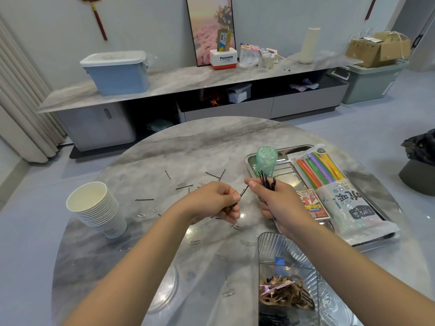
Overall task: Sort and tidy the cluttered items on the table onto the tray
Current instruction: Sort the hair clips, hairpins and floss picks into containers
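1. A clear box (288, 278) sits at the near edge of the counter (188, 147), with clips inside.
2. The left hand (216, 203) pinches one black pin (243, 191). The right hand (275, 201) grips a bunch of pins (268, 182).
3. Slide the one pin in beside the bunch, ends level, and squeeze gently so none drop.
4. More loose pins (183, 187) lie mid-counter. The tray (253, 161) is at the right edge.

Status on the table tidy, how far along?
Partly done. Done: straw pack and a small card lie on the tray. In hand: right hand grips a bundle of bobby pins; left hand pinches one more. Left: loose pins, paper clips, cup stack.
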Action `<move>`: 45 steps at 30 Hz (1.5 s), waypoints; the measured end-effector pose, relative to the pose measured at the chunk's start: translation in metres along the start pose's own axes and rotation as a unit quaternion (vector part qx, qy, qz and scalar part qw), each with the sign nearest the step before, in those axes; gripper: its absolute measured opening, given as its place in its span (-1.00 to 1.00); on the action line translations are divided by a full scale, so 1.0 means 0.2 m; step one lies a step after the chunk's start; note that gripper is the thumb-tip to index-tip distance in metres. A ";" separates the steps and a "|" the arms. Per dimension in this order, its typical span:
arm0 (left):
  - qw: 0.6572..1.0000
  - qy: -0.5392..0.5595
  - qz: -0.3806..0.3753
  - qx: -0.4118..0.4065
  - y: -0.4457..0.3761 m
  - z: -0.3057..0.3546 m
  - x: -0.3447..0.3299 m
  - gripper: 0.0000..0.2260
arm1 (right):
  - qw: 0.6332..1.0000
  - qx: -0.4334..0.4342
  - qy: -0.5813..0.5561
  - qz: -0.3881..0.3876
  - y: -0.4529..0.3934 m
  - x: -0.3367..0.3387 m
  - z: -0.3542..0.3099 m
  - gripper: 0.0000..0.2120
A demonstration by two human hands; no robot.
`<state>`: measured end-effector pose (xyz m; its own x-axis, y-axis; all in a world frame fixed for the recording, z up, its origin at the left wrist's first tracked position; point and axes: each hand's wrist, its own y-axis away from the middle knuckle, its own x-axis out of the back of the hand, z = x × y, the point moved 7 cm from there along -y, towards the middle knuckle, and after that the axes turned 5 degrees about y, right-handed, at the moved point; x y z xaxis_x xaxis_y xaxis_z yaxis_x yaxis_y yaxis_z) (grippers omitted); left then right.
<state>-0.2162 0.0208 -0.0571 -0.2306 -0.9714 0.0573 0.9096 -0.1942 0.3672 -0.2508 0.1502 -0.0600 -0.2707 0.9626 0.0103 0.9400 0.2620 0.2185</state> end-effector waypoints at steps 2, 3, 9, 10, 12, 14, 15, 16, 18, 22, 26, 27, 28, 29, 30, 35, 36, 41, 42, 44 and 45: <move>1.000 0.024 0.017 0.003 -0.01 0.00 0.00 -0.85 | 1.000 -0.006 -0.005 -0.001 0.00 0.00 0.00 -0.87; 0.999 0.045 0.024 0.005 -0.01 0.00 0.00 -0.86 | 1.000 -0.011 -0.011 -0.004 -0.01 0.00 0.01 -0.87; 0.986 0.160 0.033 0.013 -0.04 -0.01 -0.02 -0.87 | 0.994 -0.045 -0.098 -0.033 -0.02 -0.01 0.04 -0.87; 0.983 0.182 0.035 0.017 -0.04 -0.01 -0.03 -0.87 | 0.992 -0.047 -0.112 -0.038 -0.03 -0.01 0.05 -0.87; 0.978 0.205 0.045 0.018 -0.05 -0.02 -0.03 -0.86 | 0.993 -0.037 -0.108 -0.032 -0.03 0.00 0.04 -0.87; 0.974 0.215 0.066 0.011 -0.06 -0.03 -0.03 -0.87 | 0.995 -0.029 -0.093 -0.013 -0.04 0.02 0.03 -0.86; 0.972 0.223 0.080 0.004 -0.07 -0.04 -0.02 -0.89 | 0.995 -0.031 -0.090 -0.005 -0.04 0.03 0.03 -0.83; 0.968 0.234 0.091 -0.003 -0.07 -0.05 -0.02 -0.91 | 0.995 -0.036 -0.093 -0.004 -0.05 0.04 0.02 -0.78; 0.962 0.255 0.100 -0.016 -0.08 -0.05 -0.01 -0.94 | 0.993 -0.053 -0.103 -0.022 -0.05 0.05 0.02 -0.68; 0.965 0.242 0.096 -0.037 -0.10 -0.05 -0.04 -0.94 | 0.991 -0.062 -0.096 -0.066 -0.04 0.00 0.02 -0.73; 0.975 0.200 0.096 -0.031 -0.15 -0.09 -0.06 -0.91 | 0.993 -0.065 -0.097 -0.013 -0.06 0.07 0.03 -0.84; 0.980 0.156 0.119 -0.027 -0.17 -0.12 -0.05 -0.91 | 0.992 -0.070 -0.104 0.004 -0.07 0.10 0.03 -0.84; 0.984 0.101 0.146 -0.025 -0.20 -0.15 -0.02 -0.92 | 0.990 -0.077 -0.113 0.020 -0.08 0.14 0.04 -0.83; 0.984 0.043 0.170 -0.023 -0.23 -0.19 -0.01 -0.92 | 0.988 -0.087 -0.122 0.031 -0.09 0.17 0.05 -0.79; 0.983 -0.011 0.184 -0.018 -0.27 -0.23 0.00 -0.90 | 0.985 -0.101 -0.132 0.038 -0.10 0.20 0.06 -0.76; 0.954 -0.225 0.198 -0.016 -0.44 -0.35 -0.02 -0.83 | 0.966 -0.197 -0.169 0.015 -0.11 0.21 0.18 -0.68; 0.947 -0.247 0.206 -0.022 -0.46 -0.34 -0.02 -0.78 | 0.963 -0.207 -0.170 0.008 -0.11 0.20 0.20 -0.68; 0.904 -0.339 0.256 -0.050 -0.56 -0.27 -0.09 -0.71 | 0.953 -0.231 -0.196 0.005 -0.13 0.23 0.25 -0.66; 0.900 -0.343 0.265 -0.053 -0.57 -0.26 -0.10 -0.76 | 0.951 -0.233 -0.205 0.006 -0.13 0.23 0.26 -0.66; 0.895 -0.338 0.285 -0.056 -0.58 -0.24 -0.12 -0.87 | 0.947 -0.240 -0.215 0.004 -0.13 0.23 0.26 -0.65; 0.893 -0.336 0.293 -0.052 -0.58 -0.23 -0.13 -0.89 | 0.946 -0.241 -0.218 0.003 -0.14 0.23 0.27 -0.65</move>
<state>-0.2994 0.0617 -0.1438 0.1732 -0.6150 0.7692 0.9613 0.2754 0.0038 -0.2777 0.1913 -0.1173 -0.0550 0.9282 -0.3681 0.7083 0.2961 0.6408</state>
